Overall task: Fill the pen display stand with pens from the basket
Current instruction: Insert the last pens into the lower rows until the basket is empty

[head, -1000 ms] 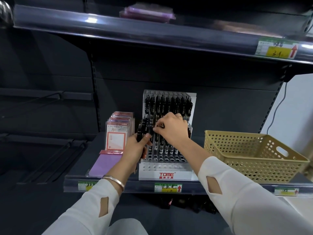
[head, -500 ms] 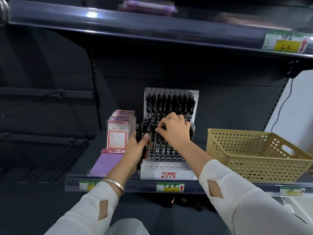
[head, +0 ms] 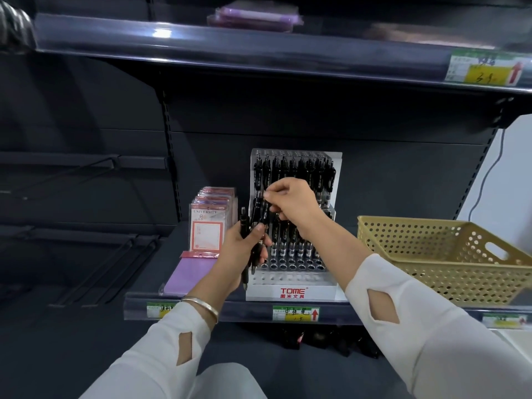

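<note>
A white tiered pen display stand (head: 290, 292) marked TOME sits on the dark shelf, its back and middle rows filled with black pens (head: 293, 171), its front holes bare. My left hand (head: 244, 246) grips a small bunch of black pens (head: 248, 254) at the stand's left side. My right hand (head: 290, 203) pinches the top of one black pen (head: 260, 207) that slants down toward the bunch. The tan perforated basket (head: 449, 254) stands to the right of the stand; its inside is hidden from here.
Packs of pink-edged cards (head: 207, 226) stand left of the stand, with a purple pad (head: 193, 272) lying before them. The shelf's front rail (head: 230, 311) carries price labels. An upper shelf (head: 230, 50) overhangs. Dark items lie on the floor below.
My right hand has risen from the stand's middle row and now pinches a pen from the bunch in my left hand. The left hand stayed beside the stand.
</note>
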A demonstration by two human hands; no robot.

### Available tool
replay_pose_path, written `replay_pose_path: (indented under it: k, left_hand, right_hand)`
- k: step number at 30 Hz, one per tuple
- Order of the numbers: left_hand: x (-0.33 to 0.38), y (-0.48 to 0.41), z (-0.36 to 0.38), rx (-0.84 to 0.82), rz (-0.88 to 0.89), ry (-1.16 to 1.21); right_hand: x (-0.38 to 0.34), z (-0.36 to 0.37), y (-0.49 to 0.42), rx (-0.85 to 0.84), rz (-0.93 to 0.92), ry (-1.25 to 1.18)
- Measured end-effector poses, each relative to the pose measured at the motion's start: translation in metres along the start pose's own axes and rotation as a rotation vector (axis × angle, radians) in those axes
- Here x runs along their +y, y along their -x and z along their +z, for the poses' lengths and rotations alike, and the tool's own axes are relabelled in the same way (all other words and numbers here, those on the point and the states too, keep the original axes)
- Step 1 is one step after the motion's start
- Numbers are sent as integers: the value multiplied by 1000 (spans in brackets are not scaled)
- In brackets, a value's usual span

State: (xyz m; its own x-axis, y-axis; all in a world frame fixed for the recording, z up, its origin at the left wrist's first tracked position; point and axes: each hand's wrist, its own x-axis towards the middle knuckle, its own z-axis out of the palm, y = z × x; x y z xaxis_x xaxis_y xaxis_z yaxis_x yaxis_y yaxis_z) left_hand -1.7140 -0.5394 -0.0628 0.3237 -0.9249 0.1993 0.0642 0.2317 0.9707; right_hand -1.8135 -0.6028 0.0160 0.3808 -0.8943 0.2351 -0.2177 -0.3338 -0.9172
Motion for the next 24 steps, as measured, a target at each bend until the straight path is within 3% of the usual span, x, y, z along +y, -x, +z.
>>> replay_pose_path:
  k: [4, 11, 14, 24]
  left_hand:
    - [2, 4, -2, 4, -1, -10]
    - [5, -2, -12, 237, 57, -109]
    - [4, 0, -16, 205, 42, -171]
    - [-2, 1, -18, 179, -8, -155]
  right_hand:
    - [-1, -1, 2, -54, 58, 10]
    - [-7, -8, 7, 59, -228, 323]
    - [-1, -5, 7, 61, -259, 463]
    - [10, 1, 4, 25, -215, 522]
